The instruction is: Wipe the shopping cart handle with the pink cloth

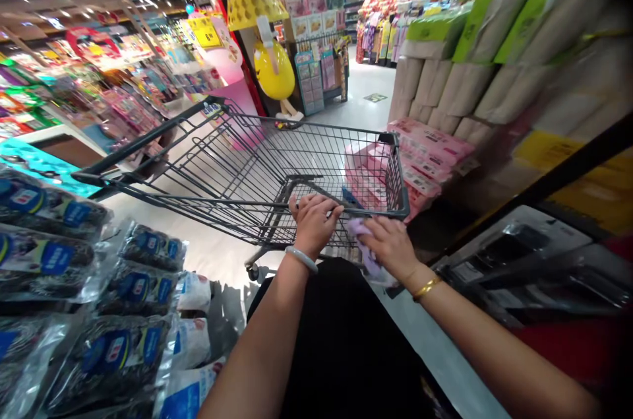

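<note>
A dark wire shopping cart (237,191) stands side-on before me. My left hand (315,221), with a pale bangle at the wrist, is closed over the top rail of its near side. Close by on the right, my right hand (390,244) presses a lilac cloth (366,247) near the cart's corner. Its fingers curl over the cloth, which partly hangs below the rail. The palm is hidden. Through the wire, the part of the basket in view shows the floor below.
Bagged dark goods (133,287) hang at the near left. Stacked tissue packs (465,89) rise on the right, above pink packs (420,155) by the cart. A yellow mascot figure (273,69) stands beyond the cart, beside a display rack (316,69). Pale floor (363,92) runs between.
</note>
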{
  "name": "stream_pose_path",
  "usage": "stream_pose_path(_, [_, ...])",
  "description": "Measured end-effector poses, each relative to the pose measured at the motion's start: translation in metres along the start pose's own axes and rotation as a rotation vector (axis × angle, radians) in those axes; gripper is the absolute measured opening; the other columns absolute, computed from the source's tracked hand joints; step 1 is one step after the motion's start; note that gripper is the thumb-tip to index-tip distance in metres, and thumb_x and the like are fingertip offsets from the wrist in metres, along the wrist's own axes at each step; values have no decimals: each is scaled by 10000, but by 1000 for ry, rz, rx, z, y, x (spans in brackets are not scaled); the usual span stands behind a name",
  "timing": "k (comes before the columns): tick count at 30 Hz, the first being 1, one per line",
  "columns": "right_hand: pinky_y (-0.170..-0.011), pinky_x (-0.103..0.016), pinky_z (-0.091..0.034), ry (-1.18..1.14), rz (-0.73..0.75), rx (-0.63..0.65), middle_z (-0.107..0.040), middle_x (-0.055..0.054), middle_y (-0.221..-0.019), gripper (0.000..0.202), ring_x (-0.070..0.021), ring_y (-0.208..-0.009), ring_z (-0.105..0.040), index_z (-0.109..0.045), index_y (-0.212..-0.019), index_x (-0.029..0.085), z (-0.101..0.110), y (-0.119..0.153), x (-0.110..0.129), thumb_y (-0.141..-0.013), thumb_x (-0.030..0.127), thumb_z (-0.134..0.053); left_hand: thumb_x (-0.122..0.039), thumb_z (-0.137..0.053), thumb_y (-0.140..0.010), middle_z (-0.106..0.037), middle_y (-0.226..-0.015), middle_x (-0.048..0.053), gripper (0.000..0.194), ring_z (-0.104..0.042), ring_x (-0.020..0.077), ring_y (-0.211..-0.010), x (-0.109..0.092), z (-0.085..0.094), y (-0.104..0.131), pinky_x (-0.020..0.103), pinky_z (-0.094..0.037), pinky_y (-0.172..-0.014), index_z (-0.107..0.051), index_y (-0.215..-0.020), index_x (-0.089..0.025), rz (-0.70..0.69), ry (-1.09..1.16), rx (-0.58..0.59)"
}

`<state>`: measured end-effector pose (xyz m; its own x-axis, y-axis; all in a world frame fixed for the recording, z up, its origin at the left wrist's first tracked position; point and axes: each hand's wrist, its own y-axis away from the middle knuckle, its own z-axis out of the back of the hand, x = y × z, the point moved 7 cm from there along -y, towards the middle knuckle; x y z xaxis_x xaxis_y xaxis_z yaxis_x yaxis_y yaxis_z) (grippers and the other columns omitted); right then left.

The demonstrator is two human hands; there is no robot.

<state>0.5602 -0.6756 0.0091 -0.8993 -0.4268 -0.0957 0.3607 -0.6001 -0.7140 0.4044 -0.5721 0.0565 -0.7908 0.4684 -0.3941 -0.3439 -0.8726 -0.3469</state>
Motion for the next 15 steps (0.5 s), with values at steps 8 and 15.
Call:
stream_pose_path(8, [-950, -413, -396, -36, -71, -98, -771, -30, -1195, 80, -255, -1130, -558, -790, -955, 278, 16, 14, -11, -973, 249, -718, -440, -624, -1014, -793, -1095, -28, 223, -608, 259, -1241, 18, 7, -3, 559, -31, -1299, -790, -911, -331, -16, -47, -19])
stream_pose_path(15, [-945, -393, -412, -87, 16, -117, -773, -28, -1153, 144, -232, -1091, -575, -772, -913, 258, 36, 17, -4, -998, 207, -667, -403, -656, -994, -803, -1116, -39, 190, -624, 241, -1230, 41, 16, 0, 581, -29, -1297, -794, -879, -341, -8, -54, -1])
